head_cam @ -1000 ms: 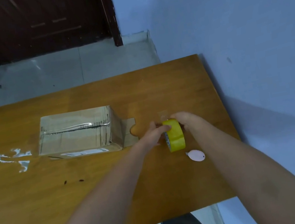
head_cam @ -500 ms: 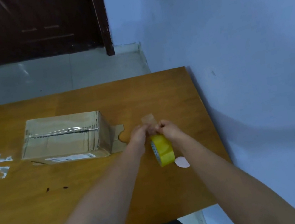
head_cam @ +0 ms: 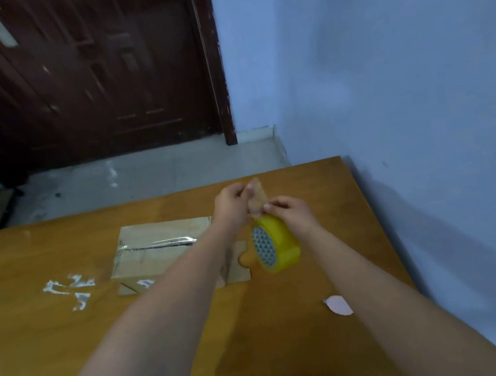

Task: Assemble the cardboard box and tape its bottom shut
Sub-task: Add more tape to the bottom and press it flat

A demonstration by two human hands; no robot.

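A brown cardboard box (head_cam: pixel 152 254) lies on the wooden table (head_cam: pixel 67 335), with a shiny strip of tape along its top seam and a notched flap (head_cam: pixel 237 266) sticking out at its right end. A yellow tape roll (head_cam: pixel 278 245) hangs in the air just right of the box. My right hand (head_cam: pixel 291 213) grips the roll at its top. My left hand (head_cam: pixel 231 204) pinches the loose clear tape end (head_cam: pixel 258 197) and holds it up above the roll. My left forearm covers part of the box's right side.
A pale pink scrap (head_cam: pixel 338 304) lies on the table near my right forearm. White shiny scraps (head_cam: pixel 72 290) lie left of the box. A blue wall (head_cam: pixel 405 93) borders the table's right edge. A dark door (head_cam: pixel 86 67) and grey floor are beyond.
Both hands lifted the roll off the table. My left hand pulled the tape end upward, away from the roll. The view tilted up, showing more door.
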